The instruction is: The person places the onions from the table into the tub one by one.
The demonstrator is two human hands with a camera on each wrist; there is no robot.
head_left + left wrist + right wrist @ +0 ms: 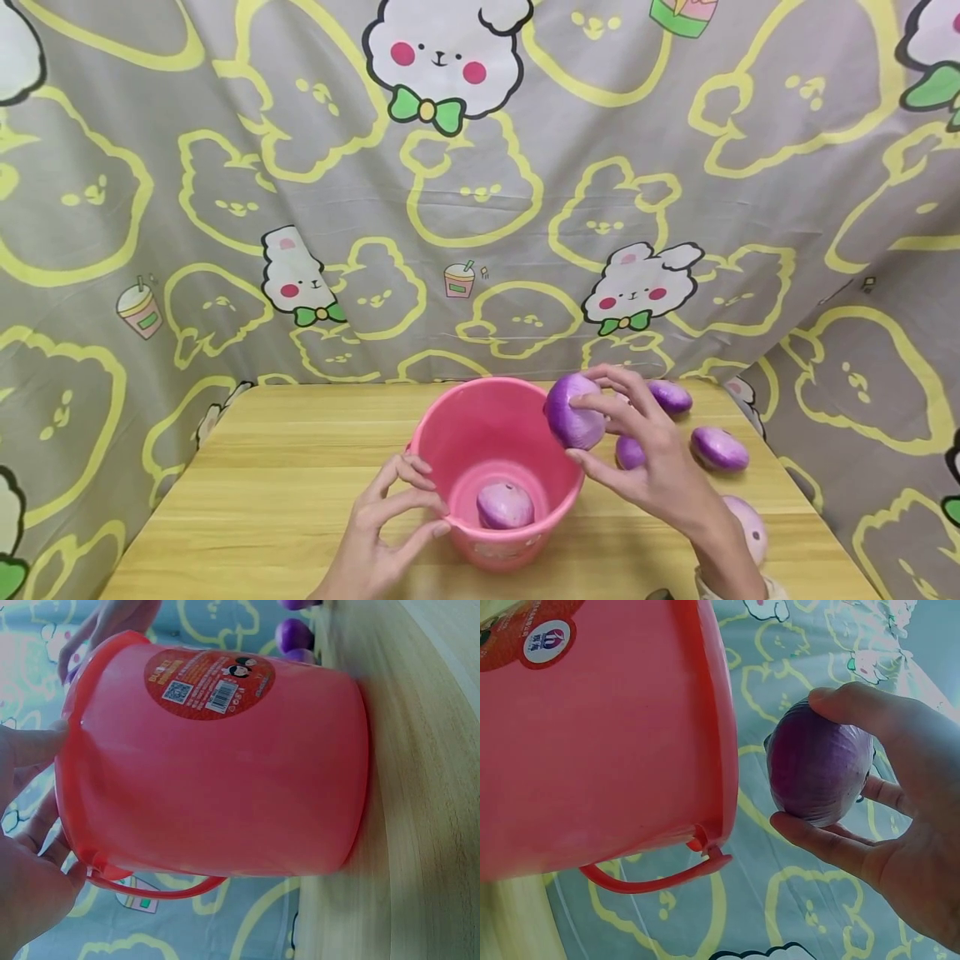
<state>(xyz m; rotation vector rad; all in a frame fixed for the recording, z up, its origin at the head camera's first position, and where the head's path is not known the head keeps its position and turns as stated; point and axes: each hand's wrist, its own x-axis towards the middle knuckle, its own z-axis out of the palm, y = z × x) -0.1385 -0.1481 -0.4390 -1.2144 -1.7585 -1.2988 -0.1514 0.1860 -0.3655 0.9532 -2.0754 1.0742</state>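
Note:
A pink bucket [468,429] stands upright on the table, its mouth facing up, with one pale purple onion [506,507] at the bottom. My left hand [378,521] holds the bucket's near-left rim, the thumb and fingers spread along it. My right hand [660,462] grips a purple onion [573,412] between thumb and fingers, at the right side of the bucket's rim. In the right wrist view this held onion [817,765] is beside the bucket's mouth, with a gap between them. The bucket's handle [656,883] hangs down along its side.
Several more purple onions lie on the wooden table [255,492] to the right, among them one onion [720,450] beyond my right hand and a paler onion [748,529] partly behind my wrist. A grey patterned curtain [480,217] surrounds the table's back and sides.

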